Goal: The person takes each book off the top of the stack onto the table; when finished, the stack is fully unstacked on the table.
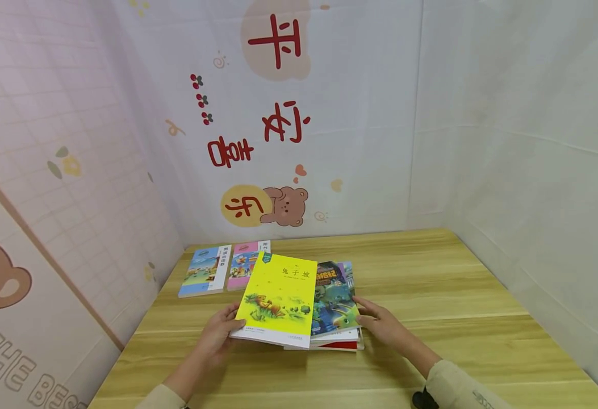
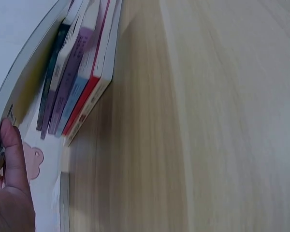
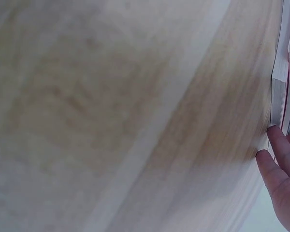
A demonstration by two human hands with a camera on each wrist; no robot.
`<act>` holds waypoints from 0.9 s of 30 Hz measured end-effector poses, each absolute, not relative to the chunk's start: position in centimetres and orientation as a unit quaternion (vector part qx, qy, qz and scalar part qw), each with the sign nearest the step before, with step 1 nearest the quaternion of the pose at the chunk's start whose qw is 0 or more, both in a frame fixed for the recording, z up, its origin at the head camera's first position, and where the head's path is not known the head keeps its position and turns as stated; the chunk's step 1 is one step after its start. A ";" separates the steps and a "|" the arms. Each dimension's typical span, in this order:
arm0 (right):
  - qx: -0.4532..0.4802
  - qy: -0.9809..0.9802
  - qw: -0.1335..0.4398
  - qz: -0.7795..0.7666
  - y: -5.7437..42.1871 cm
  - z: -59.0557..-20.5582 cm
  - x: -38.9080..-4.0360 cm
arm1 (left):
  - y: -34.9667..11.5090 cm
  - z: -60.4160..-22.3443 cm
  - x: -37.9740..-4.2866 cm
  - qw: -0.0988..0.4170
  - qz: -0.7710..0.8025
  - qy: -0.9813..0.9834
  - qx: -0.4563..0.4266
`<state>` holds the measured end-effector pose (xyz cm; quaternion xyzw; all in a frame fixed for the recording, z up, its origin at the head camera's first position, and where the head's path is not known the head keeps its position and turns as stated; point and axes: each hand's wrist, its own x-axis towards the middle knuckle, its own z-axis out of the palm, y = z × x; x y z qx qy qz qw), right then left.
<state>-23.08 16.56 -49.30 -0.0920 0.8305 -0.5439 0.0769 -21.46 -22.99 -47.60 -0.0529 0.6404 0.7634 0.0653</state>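
Observation:
My left hand [image 1: 219, 330] pinches the lower left corner of a yellow book [image 1: 278, 301]. In the left wrist view, the thumb of the left hand [image 2: 13, 166] lies against this book's underside, and the book is tilted up off the stack. Beneath its right part is a dark blue-green picture book [image 1: 333, 301], the top one of a stack of books [image 2: 82, 79] with purple, blue and red spines. On the stack's right side rests my right hand [image 1: 380, 324]. The right wrist view shows the fairly straight fingers [image 3: 280, 147] touching the edges of the lower books.
At the back left of the wooden table [image 1: 431, 295] lie a blue-covered book [image 1: 204, 272] and a pink-covered book [image 1: 241, 268], side by side. The yellow book overlaps the pink one in the head view. A printed cloth wall [image 1: 360, 113] stands behind the table.

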 end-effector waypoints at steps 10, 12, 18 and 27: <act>-0.092 0.832 0.076 -0.541 16.2 -49.3 -22.7 | -27.5 -47.7 -20.6 0.042 0.752 0.653 -0.080; -0.091 0.832 0.076 -0.542 16.2 -49.4 -22.7 | -28.5 -47.8 -20.3 0.042 0.747 0.658 -0.084; -0.090 0.827 0.080 -0.549 16.1 -49.7 -22.7 | -31.5 -48.2 -19.2 0.054 0.736 0.667 -0.103; -0.089 0.826 0.081 -0.551 16.1 -49.9 -22.8 | -37.2 -49.3 -17.0 0.089 0.720 0.675 -0.135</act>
